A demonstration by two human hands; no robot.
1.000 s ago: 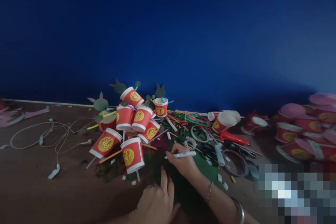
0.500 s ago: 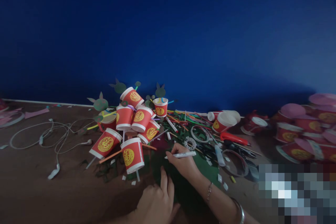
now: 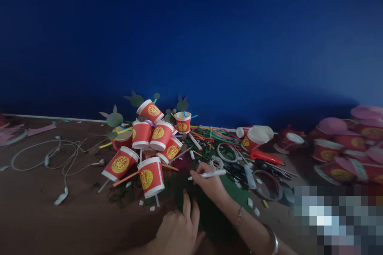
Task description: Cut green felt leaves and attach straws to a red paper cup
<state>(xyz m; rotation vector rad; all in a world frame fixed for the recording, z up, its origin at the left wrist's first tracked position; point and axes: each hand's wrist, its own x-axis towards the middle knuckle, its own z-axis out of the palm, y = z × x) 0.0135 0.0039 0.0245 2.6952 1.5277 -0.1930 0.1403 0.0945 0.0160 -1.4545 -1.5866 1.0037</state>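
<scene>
A white marker pen [image 3: 213, 173] is pinched in my right hand [image 3: 208, 183], its tip pointing left and down over a sheet of dark green paper [image 3: 221, 215]. Palm down, my left hand [image 3: 179, 223] lies with fingers stretched out, pressing on the left part of that sheet. Just beyond the left hand a red-and-white paper cup [image 3: 151, 177] with a yellow emblem leans tilted, a straw poking out below. Any mark under the pen tip is too dark to make out.
More paper cups [image 3: 162, 135] are heaped behind, some with paper rabbit heads [image 3: 115, 119]. White earphones [image 3: 61, 196] lie left. Right are tape rolls [image 3: 227, 152], a glue bottle [image 3: 250, 177], a red-handled tool [image 3: 266, 157] and pink-topped cups [image 3: 333, 124]. A blue wall [image 3: 191, 40] closes the back.
My right hand and the marker pen have shifted very slightly, the pen's rear end moving a little right and down. The left hand stays in place.
</scene>
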